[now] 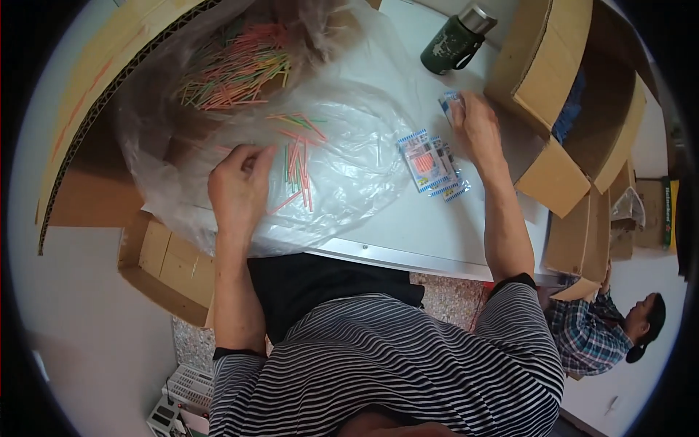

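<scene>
My left hand hovers over a clear plastic sheet or bag, fingers curled inward; what they hold, if anything, is hidden. Just right of it lies a small loose group of thin pink and green sticks, with a few more scattered above. A large heap of similar coloured sticks fills the bag's far left part. On the white table, my right hand pinches a small blue-and-white packet. Several matching clear-fronted packets overlap below and left of that hand; the front one shows pink contents.
A dark green thermos with a metal cap stands at the back. Open cardboard boxes crowd the right side, one with blue material inside. Another large carton rises at the left. A person in a plaid shirt sits at the lower right.
</scene>
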Available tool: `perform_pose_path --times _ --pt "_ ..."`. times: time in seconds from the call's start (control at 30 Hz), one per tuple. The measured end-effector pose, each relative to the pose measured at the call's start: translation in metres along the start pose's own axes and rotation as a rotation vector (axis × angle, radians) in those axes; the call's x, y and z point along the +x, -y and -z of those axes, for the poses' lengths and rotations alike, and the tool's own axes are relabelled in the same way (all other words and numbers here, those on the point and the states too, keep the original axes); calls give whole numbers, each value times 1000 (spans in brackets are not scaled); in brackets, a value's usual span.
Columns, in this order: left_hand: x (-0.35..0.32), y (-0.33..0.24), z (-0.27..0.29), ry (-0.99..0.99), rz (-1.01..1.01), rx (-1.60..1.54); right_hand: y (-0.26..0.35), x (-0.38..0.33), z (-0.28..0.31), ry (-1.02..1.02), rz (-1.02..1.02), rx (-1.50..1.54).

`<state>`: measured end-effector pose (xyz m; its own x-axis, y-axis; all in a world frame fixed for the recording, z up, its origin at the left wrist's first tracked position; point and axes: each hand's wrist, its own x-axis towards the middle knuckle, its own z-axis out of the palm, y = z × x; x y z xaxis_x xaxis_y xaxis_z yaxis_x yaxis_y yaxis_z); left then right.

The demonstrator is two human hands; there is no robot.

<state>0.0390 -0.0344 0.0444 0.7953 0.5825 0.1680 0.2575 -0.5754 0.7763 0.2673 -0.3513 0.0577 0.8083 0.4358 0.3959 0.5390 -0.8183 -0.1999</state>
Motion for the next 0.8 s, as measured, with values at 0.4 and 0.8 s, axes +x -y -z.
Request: perform_pose_path --times 0.4,0.8 --pt "-20 -5 -3 13 148 -353 -38 8 -11 338 -385 -29" --pt "-28 -60 -38 241 227 -707 35 -25 20 -86 -244 273"
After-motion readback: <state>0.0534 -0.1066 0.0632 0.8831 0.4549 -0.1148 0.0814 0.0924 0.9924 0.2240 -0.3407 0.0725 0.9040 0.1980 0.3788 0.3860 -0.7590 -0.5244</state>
